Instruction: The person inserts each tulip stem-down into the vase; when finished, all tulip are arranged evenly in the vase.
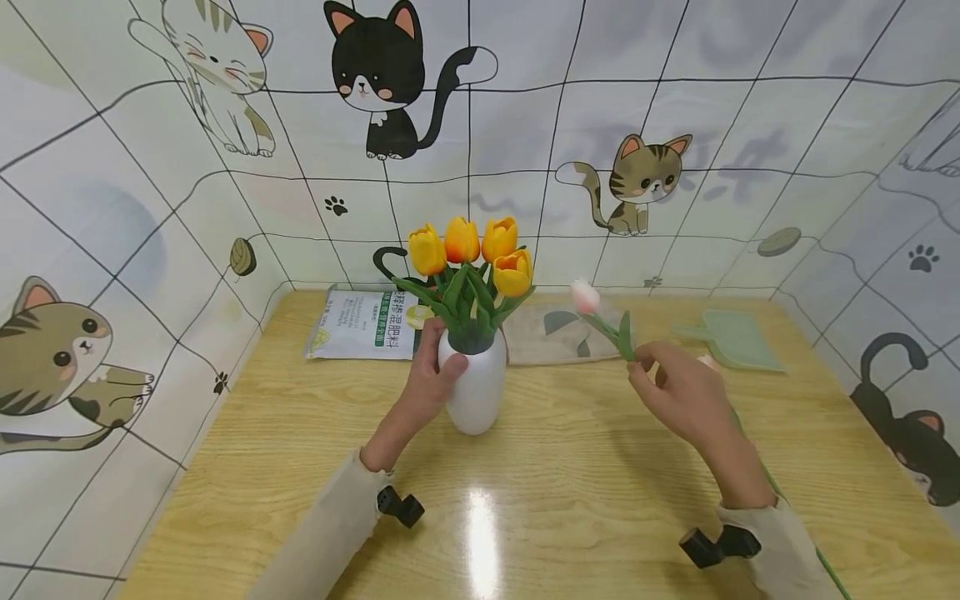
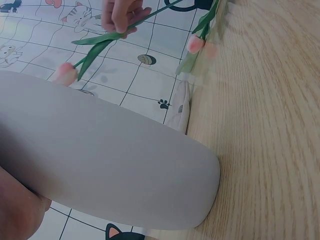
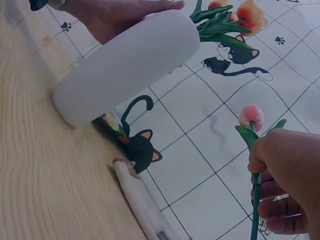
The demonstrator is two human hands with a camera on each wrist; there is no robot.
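Note:
A white vase [image 1: 477, 390] stands upright on the table with several yellow-orange tulips [image 1: 462, 240] and their green leaves in it. My left hand [image 1: 435, 377] grips the vase near its neck, thumb on the near side. To the right, my right hand [image 1: 684, 398] pinches the green stem of a pale pink tulip [image 3: 251, 116] just under its leaves. That tulip's head tilts left towards the vase, apart from it. Another pink tulip [image 2: 196, 44] lies on the table beyond; in the head view my right hand mostly covers its head.
A printed white-and-green bag [image 1: 363, 325] lies at the back left, behind the vase. Beside it is a flat beige item [image 1: 525, 329]. A pale green scoop-like piece [image 1: 742, 340] lies at the back right. Cat-printed sheeting [image 1: 517, 133] surrounds the wooden table [image 1: 570, 483].

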